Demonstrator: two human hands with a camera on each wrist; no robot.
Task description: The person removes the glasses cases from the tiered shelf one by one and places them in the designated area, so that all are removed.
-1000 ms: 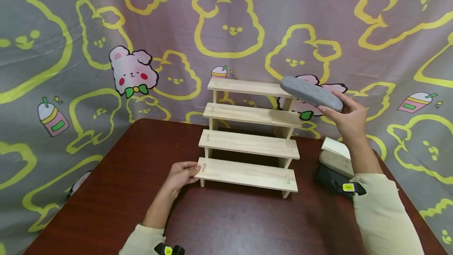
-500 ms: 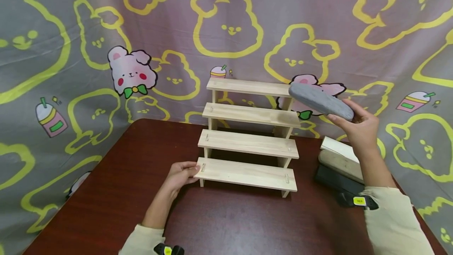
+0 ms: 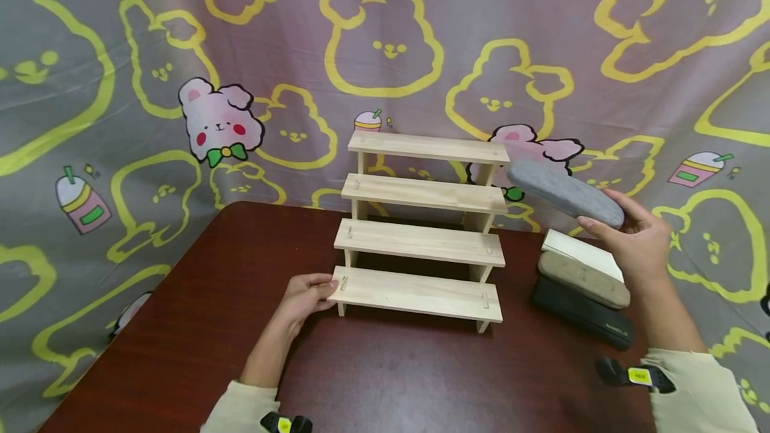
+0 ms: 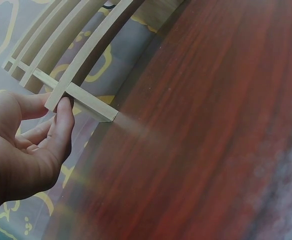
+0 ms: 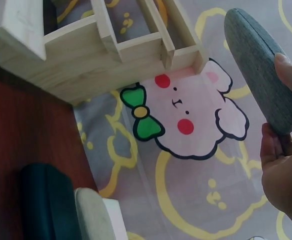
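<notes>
A pale wooden stepped rack (image 3: 421, 239) with several shelves stands on the dark red-brown table (image 3: 385, 379). My left hand (image 3: 308, 301) pinches the left end of its lowest shelf; in the left wrist view the thumb and fingers (image 4: 61, 127) close on that board's corner. My right hand (image 3: 640, 246) grips one end of a grey, fabric-covered glasses case (image 3: 565, 192). The case is held in the air to the right of the upper shelves, tilted down toward the hand. In the right wrist view the grey case (image 5: 261, 70) shows a seam along its side.
At the table's right lie a white case (image 3: 583, 252), a tan rounded case (image 3: 583, 279) and a black case (image 3: 580, 313) with small lettering, side by side. A patterned cloth (image 3: 391, 32) hangs right behind the rack and around the table.
My right hand has carried the grey case down and to the right, away from the top shelf, uncovering more of the cases on the table. The left hand keeps its pinch on the shelf.
</notes>
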